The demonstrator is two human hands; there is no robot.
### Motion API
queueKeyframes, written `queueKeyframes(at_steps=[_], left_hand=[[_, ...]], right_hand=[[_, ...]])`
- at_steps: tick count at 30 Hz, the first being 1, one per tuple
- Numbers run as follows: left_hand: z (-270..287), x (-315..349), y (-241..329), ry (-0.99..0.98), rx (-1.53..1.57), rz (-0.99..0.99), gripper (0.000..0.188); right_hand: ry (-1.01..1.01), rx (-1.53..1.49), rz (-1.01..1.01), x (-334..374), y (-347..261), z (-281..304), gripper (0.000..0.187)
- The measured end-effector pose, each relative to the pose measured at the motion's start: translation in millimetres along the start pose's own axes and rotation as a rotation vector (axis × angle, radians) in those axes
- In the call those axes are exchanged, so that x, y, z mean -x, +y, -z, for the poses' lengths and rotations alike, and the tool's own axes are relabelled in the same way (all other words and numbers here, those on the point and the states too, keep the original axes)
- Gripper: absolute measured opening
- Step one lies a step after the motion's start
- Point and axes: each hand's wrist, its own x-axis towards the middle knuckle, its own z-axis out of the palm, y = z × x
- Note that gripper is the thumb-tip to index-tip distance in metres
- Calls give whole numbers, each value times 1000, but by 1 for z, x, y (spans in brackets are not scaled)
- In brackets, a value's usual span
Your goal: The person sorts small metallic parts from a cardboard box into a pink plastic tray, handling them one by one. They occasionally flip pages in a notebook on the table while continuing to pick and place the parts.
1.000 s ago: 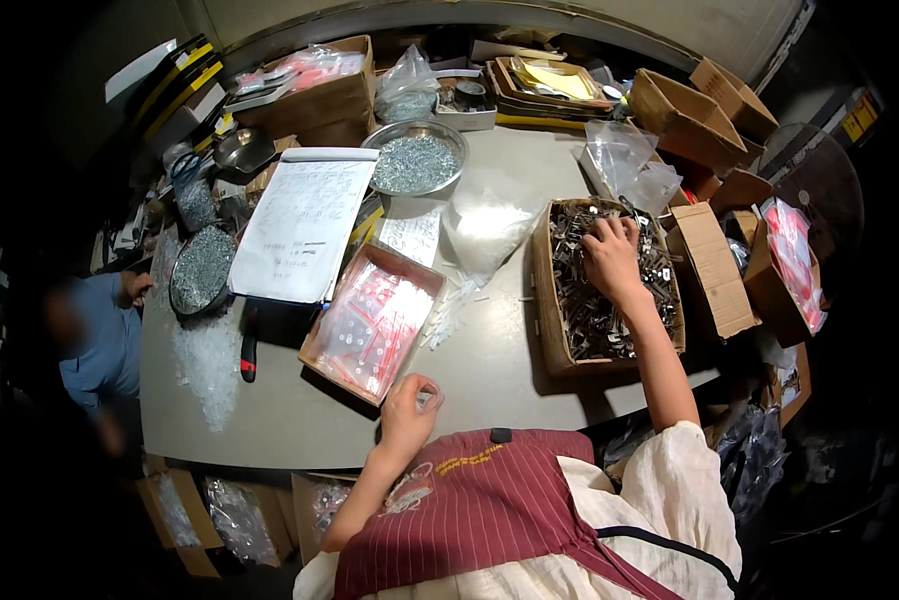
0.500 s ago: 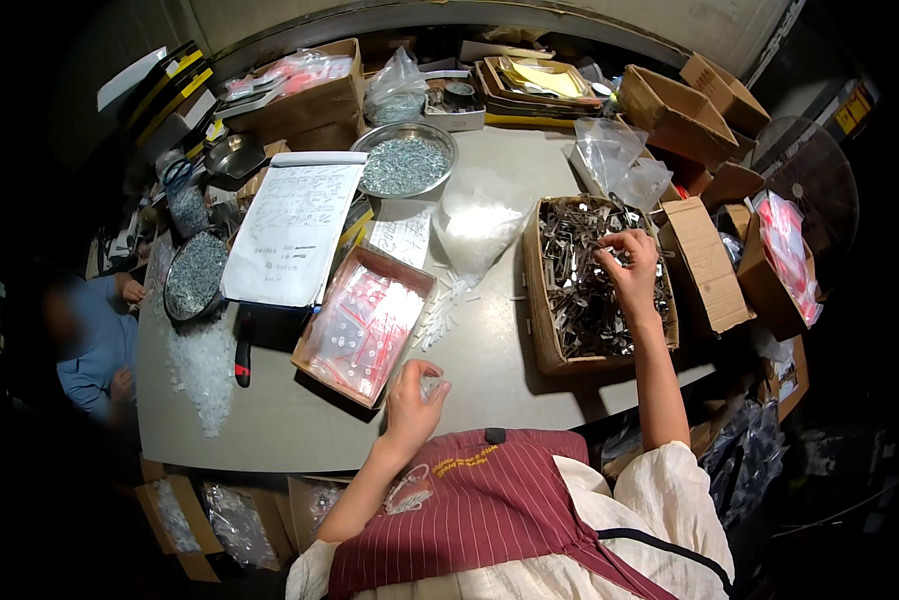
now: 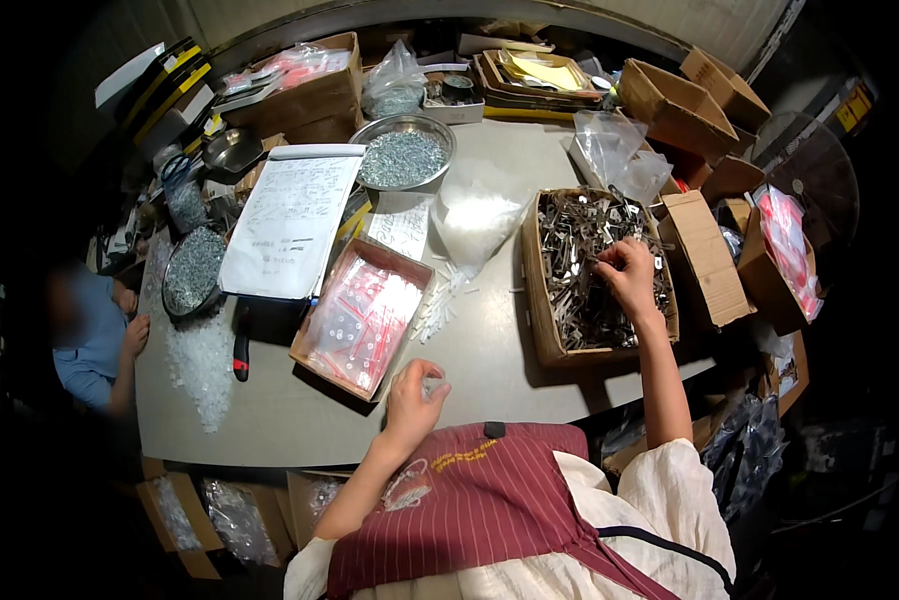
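Right hand (image 3: 629, 278) narrowed over metal pieces (image 3: 581, 262), likely light, stiff, slick, best edge-pinched; left hand (image 3: 413, 398) curled. Contents of both unclear.

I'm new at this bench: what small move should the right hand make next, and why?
Probably lift the right hand off the metal parts toward the left hand: its fingertips look pinched together over them, while the left is half-curled, apparently around something clear.

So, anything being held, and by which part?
The left hand curls around a clear item, held part unclear; whether the right hand, over metal parts, holds one can't be told.
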Motion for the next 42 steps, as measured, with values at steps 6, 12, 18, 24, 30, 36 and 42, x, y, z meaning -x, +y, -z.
queueKeyframes(at_steps=[6,12,18,24,30,36,42], left_hand=[[-1,1,4,-9,56,58,26],[-2,-2,9,-28,68,44,23],[-3,-5,11,-40,55,-25,21],[-11,-33,35,-58,121,-83,20],[-39,-106,93,-160,177,-257,22],[-95,-140,92,-218,121,-418,25],[-95,-122,93,-334,236,-389,24]], right_hand=[[-48,-128,-104,-1,-10,7,17],[-107,26,67,5,-4,2,19],[-115,31,122,9,-14,2,18],[-164,-111,176,17,-53,7,15],[-193,-248,253,29,-95,21,15],[-40,-168,89,37,-81,38,13],[-117,-766,-386,54,-93,55,15]])
